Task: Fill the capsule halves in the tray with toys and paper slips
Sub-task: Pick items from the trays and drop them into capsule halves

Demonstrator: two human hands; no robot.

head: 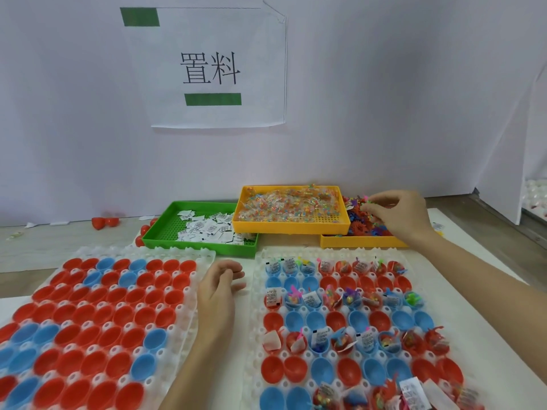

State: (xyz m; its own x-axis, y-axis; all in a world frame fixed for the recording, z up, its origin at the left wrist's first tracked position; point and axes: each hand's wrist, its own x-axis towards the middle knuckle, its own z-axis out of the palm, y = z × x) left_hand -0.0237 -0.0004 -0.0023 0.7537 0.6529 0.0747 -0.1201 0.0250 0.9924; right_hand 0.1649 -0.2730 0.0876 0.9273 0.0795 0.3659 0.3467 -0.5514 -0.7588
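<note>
Two white trays lie before me. In the right tray [257, 294], red and blue capsule halves alternate in rows: some hold toys and paper slips [273, 295], others are bare. The left tray [204, 255] holds only bare halves. My right hand [398, 216] reaches over the far yellow tray of colourful plastic toys [364, 224], its fingertips pinching small toy pieces there. My left hand [219, 288] rests between the two white trays, fingers loosely curled, holding nothing. A green tray [157, 232] holds paper slips [207, 229]. A raised yellow tray [290, 226] holds bagged beads.
A white partition with a printed sign [210, 68] closes off the back of the table. Loose red capsule halves [105, 221] lie on the table left of the green tray. More white trays [535, 193] show at the far right edge.
</note>
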